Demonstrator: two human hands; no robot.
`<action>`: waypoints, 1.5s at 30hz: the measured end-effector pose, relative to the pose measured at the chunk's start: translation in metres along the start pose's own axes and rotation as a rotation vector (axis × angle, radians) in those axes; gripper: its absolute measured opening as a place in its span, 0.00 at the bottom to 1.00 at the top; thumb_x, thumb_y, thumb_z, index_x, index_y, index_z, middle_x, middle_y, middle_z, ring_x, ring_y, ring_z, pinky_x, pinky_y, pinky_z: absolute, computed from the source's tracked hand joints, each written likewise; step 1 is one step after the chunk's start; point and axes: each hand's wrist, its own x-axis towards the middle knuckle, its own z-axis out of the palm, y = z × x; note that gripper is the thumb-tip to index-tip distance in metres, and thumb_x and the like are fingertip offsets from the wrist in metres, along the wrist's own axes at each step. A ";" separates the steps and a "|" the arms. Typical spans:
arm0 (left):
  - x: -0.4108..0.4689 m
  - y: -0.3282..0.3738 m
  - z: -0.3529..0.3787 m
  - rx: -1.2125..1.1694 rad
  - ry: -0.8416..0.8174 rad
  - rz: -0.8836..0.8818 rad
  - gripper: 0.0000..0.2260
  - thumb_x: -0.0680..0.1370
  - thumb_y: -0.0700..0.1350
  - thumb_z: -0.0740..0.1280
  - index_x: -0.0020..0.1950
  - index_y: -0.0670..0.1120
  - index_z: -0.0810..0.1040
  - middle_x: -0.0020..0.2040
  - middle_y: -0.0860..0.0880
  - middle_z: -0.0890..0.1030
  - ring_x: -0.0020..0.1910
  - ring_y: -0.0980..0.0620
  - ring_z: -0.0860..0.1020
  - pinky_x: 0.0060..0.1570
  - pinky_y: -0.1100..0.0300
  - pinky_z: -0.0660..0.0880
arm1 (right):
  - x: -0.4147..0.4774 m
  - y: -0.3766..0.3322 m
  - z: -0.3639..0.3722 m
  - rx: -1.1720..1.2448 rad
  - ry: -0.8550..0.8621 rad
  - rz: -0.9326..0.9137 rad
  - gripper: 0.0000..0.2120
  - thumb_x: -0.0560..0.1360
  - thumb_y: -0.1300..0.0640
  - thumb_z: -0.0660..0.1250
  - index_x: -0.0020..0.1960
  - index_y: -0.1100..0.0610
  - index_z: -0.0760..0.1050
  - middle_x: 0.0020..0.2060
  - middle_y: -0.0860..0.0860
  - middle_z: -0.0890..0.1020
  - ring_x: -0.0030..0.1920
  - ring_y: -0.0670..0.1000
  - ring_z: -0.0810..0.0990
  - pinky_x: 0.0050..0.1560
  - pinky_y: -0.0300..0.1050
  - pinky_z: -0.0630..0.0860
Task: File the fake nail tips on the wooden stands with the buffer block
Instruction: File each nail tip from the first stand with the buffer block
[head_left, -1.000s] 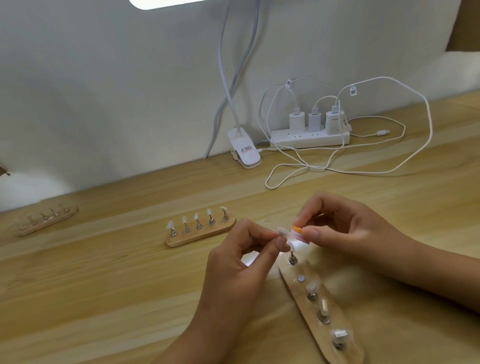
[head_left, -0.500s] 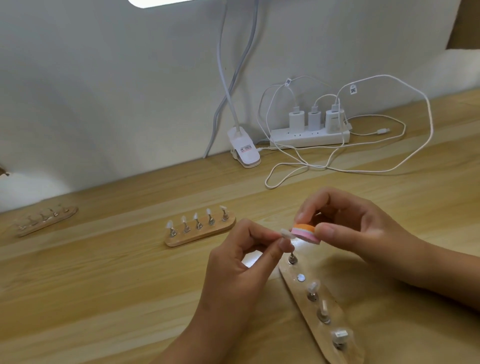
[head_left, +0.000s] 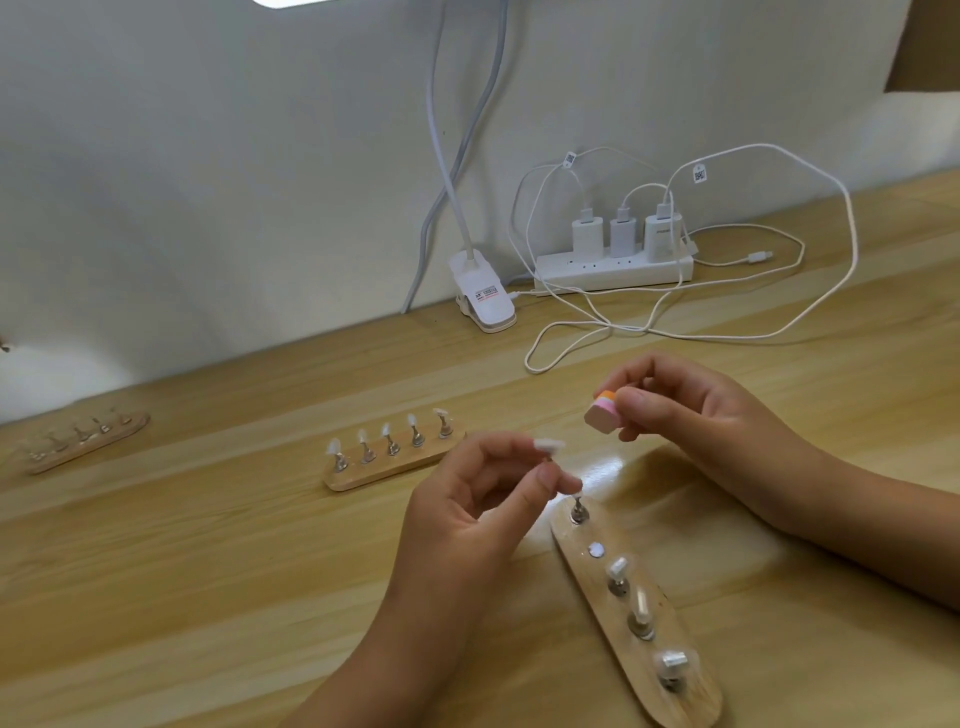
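My left hand (head_left: 467, 514) pinches a clear fake nail tip (head_left: 549, 445) on its small holder, lifted above the near wooden stand (head_left: 685, 660). That stand runs away from me at the lower right, with one bare magnet spot (head_left: 596, 550) and several pegs carrying tips. My right hand (head_left: 691, 410) holds a small buffer block (head_left: 601, 412), orange and pink, a short way up and right of the tip, not touching it. A second wooden stand (head_left: 384, 475) with several tips lies in the middle of the table. A third stand (head_left: 85, 441) sits at the far left.
A white power strip (head_left: 613, 270) with three chargers stands against the wall, and its white cables (head_left: 727, 332) loop over the table behind my right hand. A white lamp clip (head_left: 483, 299) grips the table's back edge.
The buffer block has come off the nail tip and moved up and right with my right hand. My left hand still holds the tip in about the same place.
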 end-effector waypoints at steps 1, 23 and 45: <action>-0.001 0.000 0.001 0.043 -0.009 0.002 0.08 0.70 0.53 0.72 0.47 0.53 0.81 0.39 0.49 0.85 0.41 0.54 0.84 0.45 0.67 0.76 | 0.001 0.001 -0.001 0.004 0.011 0.001 0.09 0.72 0.51 0.66 0.48 0.56 0.78 0.38 0.43 0.83 0.40 0.38 0.79 0.44 0.31 0.75; -0.009 -0.005 -0.002 0.716 -0.128 0.176 0.11 0.70 0.62 0.67 0.49 0.61 0.80 0.33 0.56 0.76 0.34 0.57 0.74 0.34 0.59 0.73 | 0.005 0.004 -0.005 0.006 0.033 0.042 0.12 0.70 0.45 0.69 0.47 0.52 0.79 0.40 0.44 0.82 0.41 0.41 0.78 0.47 0.38 0.78; -0.007 -0.003 -0.001 0.852 -0.261 0.503 0.08 0.72 0.54 0.72 0.37 0.52 0.81 0.27 0.55 0.73 0.28 0.60 0.70 0.30 0.71 0.67 | 0.005 0.002 -0.003 0.004 0.056 0.079 0.13 0.70 0.47 0.68 0.48 0.55 0.78 0.38 0.43 0.81 0.40 0.41 0.78 0.46 0.38 0.78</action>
